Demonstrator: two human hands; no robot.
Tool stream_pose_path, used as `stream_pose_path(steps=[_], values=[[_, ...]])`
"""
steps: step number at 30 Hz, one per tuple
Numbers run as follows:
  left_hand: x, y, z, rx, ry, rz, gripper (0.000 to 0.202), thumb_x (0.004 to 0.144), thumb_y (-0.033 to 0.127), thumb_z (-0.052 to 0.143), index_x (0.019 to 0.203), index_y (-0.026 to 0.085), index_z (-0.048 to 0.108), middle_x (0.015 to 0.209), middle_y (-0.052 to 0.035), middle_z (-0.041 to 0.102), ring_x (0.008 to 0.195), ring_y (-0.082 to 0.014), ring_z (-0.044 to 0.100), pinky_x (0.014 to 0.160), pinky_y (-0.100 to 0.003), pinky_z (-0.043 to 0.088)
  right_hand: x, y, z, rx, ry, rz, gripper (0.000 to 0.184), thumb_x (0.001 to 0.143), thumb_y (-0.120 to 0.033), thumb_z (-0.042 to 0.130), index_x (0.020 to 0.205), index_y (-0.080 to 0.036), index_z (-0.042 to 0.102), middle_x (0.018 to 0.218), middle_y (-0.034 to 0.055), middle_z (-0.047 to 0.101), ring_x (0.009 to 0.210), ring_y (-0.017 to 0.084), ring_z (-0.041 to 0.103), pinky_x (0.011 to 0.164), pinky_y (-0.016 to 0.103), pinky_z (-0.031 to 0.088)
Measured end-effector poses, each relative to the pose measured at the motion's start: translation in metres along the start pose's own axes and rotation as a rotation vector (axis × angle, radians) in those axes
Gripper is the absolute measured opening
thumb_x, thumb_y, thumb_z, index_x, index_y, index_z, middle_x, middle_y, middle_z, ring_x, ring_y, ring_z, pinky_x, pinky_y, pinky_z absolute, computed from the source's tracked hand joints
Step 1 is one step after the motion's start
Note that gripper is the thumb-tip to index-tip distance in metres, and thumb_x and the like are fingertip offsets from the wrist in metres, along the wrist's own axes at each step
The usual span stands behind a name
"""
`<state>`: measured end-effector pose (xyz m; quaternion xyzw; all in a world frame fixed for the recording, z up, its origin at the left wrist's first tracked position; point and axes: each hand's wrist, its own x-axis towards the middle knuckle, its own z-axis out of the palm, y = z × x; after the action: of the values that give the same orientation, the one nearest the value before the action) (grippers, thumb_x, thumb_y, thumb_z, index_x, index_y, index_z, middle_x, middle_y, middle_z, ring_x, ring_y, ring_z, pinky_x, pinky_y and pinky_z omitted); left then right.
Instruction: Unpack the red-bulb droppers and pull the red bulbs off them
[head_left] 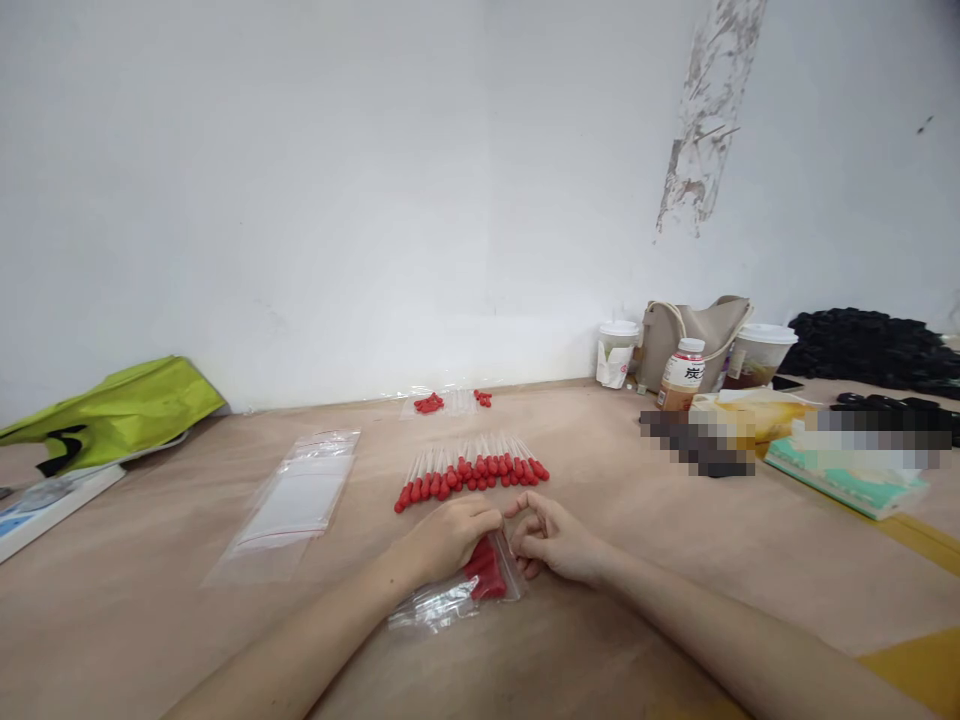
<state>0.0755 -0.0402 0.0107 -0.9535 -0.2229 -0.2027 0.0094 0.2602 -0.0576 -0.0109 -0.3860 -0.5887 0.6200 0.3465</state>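
Note:
My left hand and my right hand meet over a small clear zip bag filled with red-bulbed droppers. Both hands pinch the bag's top edge, fingers curled and pressed together. Just beyond them a row of several loose droppers with red bulbs lies on the brown table. To the left a stack of empty clear zip bags lies flat. Near the wall another clear bag with loose red bulbs rests.
A lime-green bag lies at the far left by the wall. At the right stand two lidded cups, a small bottle, a beige handbag, a green book and a pile of black parts.

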Motion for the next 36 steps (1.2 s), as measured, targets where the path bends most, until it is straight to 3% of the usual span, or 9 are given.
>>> stream_pose_path(steps=[3, 6, 12, 15, 20, 25, 32, 36], values=[[-0.002, 0.0, 0.0, -0.043, 0.005, -0.067, 0.021, 0.085, 0.009, 0.037, 0.076, 0.015, 0.055, 0.072, -0.0013, 0.056, 0.068, -0.0113, 0.05, 0.062, -0.021, 0.04, -0.003, 0.005, -0.002, -0.164, 0.001, -0.25, 0.02, 0.067, -0.022, 0.059, 0.081, -0.019, 0.046, 0.066, -0.0039, 0.054, 0.055, 0.008, 0.052, 0.053, 0.022, 0.045], [-0.003, 0.0, 0.0, -0.087, 0.002, -0.11, 0.02, 0.085, 0.009, 0.037, 0.081, 0.015, 0.055, 0.078, -0.0018, 0.058, 0.072, -0.0115, 0.052, 0.064, -0.021, 0.041, -0.004, 0.01, -0.005, -0.534, 0.063, -0.522, 0.004, 0.071, -0.018, 0.055, 0.075, -0.018, 0.055, 0.069, -0.0007, 0.055, 0.06, 0.009, 0.051, 0.054, 0.021, 0.041], [-0.004, 0.0, -0.001, -0.067, -0.011, -0.106, 0.021, 0.087, 0.01, 0.035, 0.083, 0.015, 0.055, 0.078, -0.0017, 0.058, 0.072, -0.0116, 0.052, 0.063, -0.021, 0.041, -0.003, 0.009, -0.01, -1.196, 0.116, -0.963, 0.018, 0.082, -0.016, 0.044, 0.085, -0.023, 0.061, 0.083, 0.0017, 0.061, 0.071, 0.012, 0.052, 0.058, 0.023, 0.035], [-0.004, -0.001, -0.003, -0.006, -0.061, -0.02, 0.019, 0.088, 0.012, 0.036, 0.084, 0.015, 0.055, 0.08, -0.0019, 0.058, 0.073, -0.0115, 0.052, 0.064, -0.021, 0.041, -0.003, 0.006, -0.011, -1.393, 0.125, -1.101, 0.02, 0.084, -0.015, 0.042, 0.082, -0.022, 0.06, 0.078, 0.0004, 0.062, 0.069, 0.011, 0.049, 0.054, 0.024, 0.03], [-0.001, -0.004, -0.001, 0.216, -0.061, 0.217, 0.025, 0.089, 0.013, 0.035, 0.075, 0.014, 0.055, 0.078, -0.0024, 0.058, 0.072, -0.0127, 0.051, 0.062, -0.024, 0.039, -0.002, 0.006, -0.012, -1.521, 0.126, -1.164, 0.025, 0.087, -0.013, 0.038, 0.07, -0.018, 0.056, 0.067, -0.0005, 0.057, 0.063, 0.011, 0.044, 0.05, 0.027, 0.023], [0.001, -0.006, 0.002, 0.339, -0.082, 0.366, 0.026, 0.089, 0.012, 0.035, 0.069, 0.015, 0.05, 0.073, -0.001, 0.055, 0.066, -0.0126, 0.048, 0.056, -0.026, 0.035, 0.002, 0.005, -0.01, -1.578, 0.03, -1.215, 0.026, 0.088, -0.013, 0.037, 0.066, -0.016, 0.051, 0.066, -0.0002, 0.053, 0.063, 0.011, 0.043, 0.051, 0.027, 0.024], [0.001, -0.002, -0.008, 0.335, -0.132, 0.344, 0.029, 0.091, 0.012, 0.029, 0.07, 0.016, 0.048, 0.074, -0.0006, 0.055, 0.065, -0.0122, 0.047, 0.054, -0.026, 0.034, 0.002, -0.003, -0.011, -1.589, -0.114, -1.168, 0.025, 0.088, -0.013, 0.035, 0.07, -0.016, 0.052, 0.071, 0.0016, 0.056, 0.066, 0.011, 0.046, 0.055, 0.025, 0.032], [-0.002, -0.003, -0.017, 0.339, -0.09, 0.288, 0.026, 0.09, 0.012, 0.031, 0.072, 0.016, 0.049, 0.073, 0.0002, 0.055, 0.06, -0.0104, 0.049, 0.049, -0.024, 0.033, -0.002, -0.009, -0.015, -1.51, -0.137, -1.095, 0.022, 0.085, -0.01, 0.035, 0.076, -0.017, 0.054, 0.08, 0.0019, 0.059, 0.075, 0.012, 0.049, 0.062, 0.024, 0.037]])
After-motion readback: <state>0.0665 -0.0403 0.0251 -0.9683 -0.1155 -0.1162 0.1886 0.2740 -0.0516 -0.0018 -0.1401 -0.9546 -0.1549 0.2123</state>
